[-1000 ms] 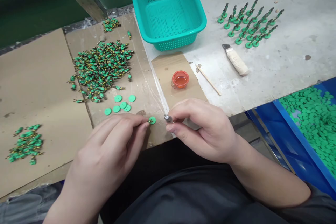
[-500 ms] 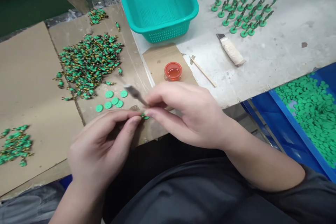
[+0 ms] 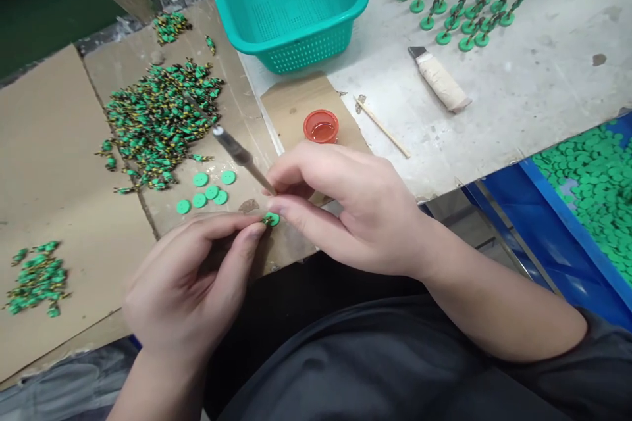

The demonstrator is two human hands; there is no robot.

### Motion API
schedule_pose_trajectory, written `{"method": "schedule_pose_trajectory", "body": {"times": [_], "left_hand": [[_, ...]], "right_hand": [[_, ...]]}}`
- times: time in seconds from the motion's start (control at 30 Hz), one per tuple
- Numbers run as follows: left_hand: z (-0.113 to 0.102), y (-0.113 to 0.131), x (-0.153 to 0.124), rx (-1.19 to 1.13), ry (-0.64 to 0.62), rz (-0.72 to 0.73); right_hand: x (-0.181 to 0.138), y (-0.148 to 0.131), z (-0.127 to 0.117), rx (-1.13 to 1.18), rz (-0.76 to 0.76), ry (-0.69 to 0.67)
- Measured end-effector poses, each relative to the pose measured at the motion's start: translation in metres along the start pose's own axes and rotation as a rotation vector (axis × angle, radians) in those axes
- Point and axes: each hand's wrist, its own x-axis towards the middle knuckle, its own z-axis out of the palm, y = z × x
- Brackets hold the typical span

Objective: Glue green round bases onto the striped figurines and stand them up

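Note:
My left hand [image 3: 185, 286] pinches a small figurine between thumb and forefinger. A green round base [image 3: 273, 219] shows at its fingertips, and most of the figurine is hidden. Between the right thumb and fingers is a slim pen-like tool [image 3: 237, 151] with a dark grip, a pale collar and a thin far end pointing up and left. My right hand [image 3: 353, 214] is just above and beside the green base. Several loose green discs [image 3: 199, 200] lie on the cardboard past my left hand. Beyond my right fingers stands a small red cup [image 3: 320, 120] of liquid.
Green and dark figurines form a large pile [image 3: 162, 118] and a smaller pile [image 3: 37, 276]. A teal basket [image 3: 296, 56] stands at the back. Rows of standing figurines [image 3: 467, 3], a wrapped blade [image 3: 442, 82], a wooden stick [image 3: 382, 128] and a blue bin [image 3: 567, 230] of green discs are rightward.
The view has shifted slightly. The tool has tilted, with more of its length showing beyond my right hand. The green base is more exposed, and my right fingertips are a little farther from it.

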Motion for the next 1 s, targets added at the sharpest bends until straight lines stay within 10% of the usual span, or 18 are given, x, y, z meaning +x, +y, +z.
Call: {"method": "schedule_pose_trajectory", "body": {"times": [1.0], "left_hand": [[0.008, 0.003, -0.001, -0.198, 0.096, -0.141]], "right_hand": [[0.020, 0.004, 0.012, 0.047, 0.030, -0.179]]}}
